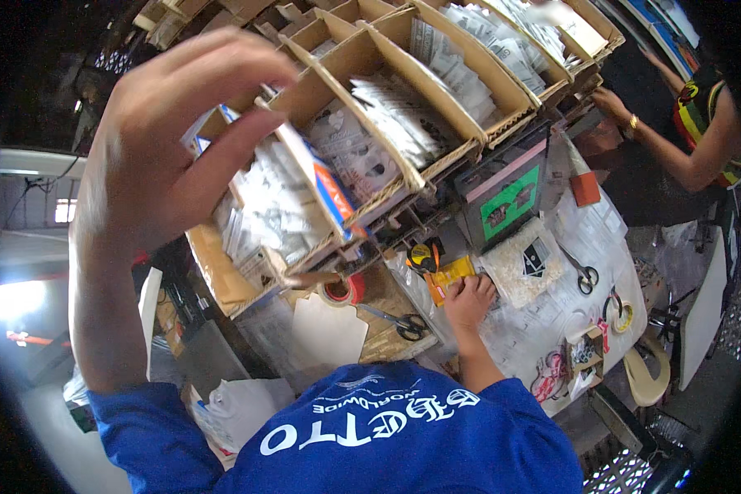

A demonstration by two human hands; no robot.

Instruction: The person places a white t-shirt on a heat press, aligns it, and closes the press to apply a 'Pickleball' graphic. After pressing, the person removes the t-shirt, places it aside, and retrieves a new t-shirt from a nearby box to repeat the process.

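Note:
My left hand point(169, 156) is raised beside the front compartments of a cardboard organizer point(477, 140), fingers curved and apart, with nothing visible in them. Behind it white packets point(276, 210) fill a compartment. My right hand point(472, 295) rests on the table with slightly bent fingers, touching a yellow packet point(454, 270); a black-and-yellow tape measure point(421, 257) lies just above that. Nearby are a red tape roll point(350, 287), black-handled scissors point(410, 328) and a clear bag with a dark card point(510, 276).
A green-and-black panel point(510, 206) leans under the organizer. Right on the table point(584, 321) are more scissors point(587, 280), a yellow tape roll point(622, 317) and a small box point(584, 354). Another person's arm point(692, 156) reaches in at upper right. A chair back point(700, 309) stands far right.

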